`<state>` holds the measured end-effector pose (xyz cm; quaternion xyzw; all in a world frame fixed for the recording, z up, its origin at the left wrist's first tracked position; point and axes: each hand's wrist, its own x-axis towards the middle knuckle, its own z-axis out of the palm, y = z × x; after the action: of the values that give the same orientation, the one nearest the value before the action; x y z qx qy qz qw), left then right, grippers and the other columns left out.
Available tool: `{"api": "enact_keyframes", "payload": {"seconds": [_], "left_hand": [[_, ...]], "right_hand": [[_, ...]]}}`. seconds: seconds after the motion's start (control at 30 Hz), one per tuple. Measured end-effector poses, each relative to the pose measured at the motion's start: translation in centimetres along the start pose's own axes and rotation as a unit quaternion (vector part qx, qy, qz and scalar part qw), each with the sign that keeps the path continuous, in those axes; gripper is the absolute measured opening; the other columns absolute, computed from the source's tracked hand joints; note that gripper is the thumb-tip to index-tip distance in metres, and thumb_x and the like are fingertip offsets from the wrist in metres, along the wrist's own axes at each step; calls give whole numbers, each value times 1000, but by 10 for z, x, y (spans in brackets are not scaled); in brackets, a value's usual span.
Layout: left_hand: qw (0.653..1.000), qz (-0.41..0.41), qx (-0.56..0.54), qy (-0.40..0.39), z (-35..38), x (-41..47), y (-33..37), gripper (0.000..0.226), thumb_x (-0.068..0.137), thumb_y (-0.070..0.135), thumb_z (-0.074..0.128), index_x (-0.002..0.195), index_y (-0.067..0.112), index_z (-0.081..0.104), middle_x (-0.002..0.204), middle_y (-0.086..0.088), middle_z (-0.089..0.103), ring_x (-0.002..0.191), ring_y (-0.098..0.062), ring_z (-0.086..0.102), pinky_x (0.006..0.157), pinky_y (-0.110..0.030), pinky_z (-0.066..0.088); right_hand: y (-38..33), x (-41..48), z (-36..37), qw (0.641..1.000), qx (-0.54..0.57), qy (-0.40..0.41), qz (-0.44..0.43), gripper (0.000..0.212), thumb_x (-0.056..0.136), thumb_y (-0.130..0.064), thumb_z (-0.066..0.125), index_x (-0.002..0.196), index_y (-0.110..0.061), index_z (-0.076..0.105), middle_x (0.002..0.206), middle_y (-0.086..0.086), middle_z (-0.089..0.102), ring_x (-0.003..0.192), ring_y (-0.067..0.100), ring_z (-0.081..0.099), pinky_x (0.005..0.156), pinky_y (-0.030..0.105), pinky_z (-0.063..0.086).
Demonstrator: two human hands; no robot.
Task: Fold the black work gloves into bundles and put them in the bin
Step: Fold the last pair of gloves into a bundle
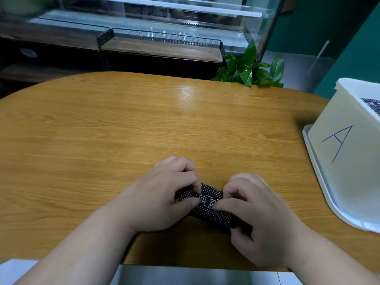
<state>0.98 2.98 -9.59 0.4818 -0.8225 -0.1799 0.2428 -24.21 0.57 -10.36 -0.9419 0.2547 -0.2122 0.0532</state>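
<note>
Both grips are closed on the one bundle. The left grip pinches it from the far-left side with curled fingers and thumb. The right grip pinches it from the near-right side, and the two nearly meet over a white printed mark on top. Between them the gloves, black with white dots, lie rolled tight on the worktop, close to its near edge. The roll's long axis runs slantwise, from far-left to near-right; both ends are under the fingers, so I cannot tell which end is the cuff. The fold looks nearly finished, perhaps at the tucking stage, and this bundle has yet to go in. Well to the right stands the bin, marked A, on a white tray. A patch of dotted black cloth shows inside, so at least one bundle is likely already in. No other gloves are in view, so this may be among the last.
</note>
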Motion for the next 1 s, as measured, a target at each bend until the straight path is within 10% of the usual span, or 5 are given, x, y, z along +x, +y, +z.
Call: {"api": "enact_keyframes", "payload": {"seconds": [0.17,0.4,0.63,0.8,1.0], "left_hand": [[1000,-4,20,-2,0,3,2,21,82,55,55,98,41,53,110,25,59,109,3,52,96,-38,42],[999,35,8,-33,-5,1,5,35,87,60,60,114,38,60,99,24,56,98,3,51,88,-36,44],[995,59,-68,-34,-1,4,10,19,90,40,70,108,32,73,97,19,58,97,-5,56,84,-36,46],[998,26,-58,16,2,6,12,11,88,37,65,98,39,70,130,24,50,129,-8,44,103,-40,41],[996,-91,-1,-4,9,20,16,32,92,59,39,110,42,60,107,29,52,110,4,44,97,-33,43]], "right_hand": [[-2,-6,-4,1000,6,14,23,29,89,-44,67,108,-23,76,105,-2,60,103,21,55,90,41,42],[7,-6,-4,995,-18,29,91,19,83,-20,56,97,-27,67,123,-14,64,129,13,51,118,43,28],[6,-5,-10,983,51,37,175,24,87,-45,54,96,-32,74,118,-14,53,123,8,43,100,29,33],[8,-3,-8,985,85,12,150,22,83,-41,63,105,-36,65,111,-28,62,118,-6,52,116,27,25],[7,-1,-6,982,144,-35,120,13,87,-22,65,91,-34,65,124,-32,63,133,-8,44,119,17,19]]}}
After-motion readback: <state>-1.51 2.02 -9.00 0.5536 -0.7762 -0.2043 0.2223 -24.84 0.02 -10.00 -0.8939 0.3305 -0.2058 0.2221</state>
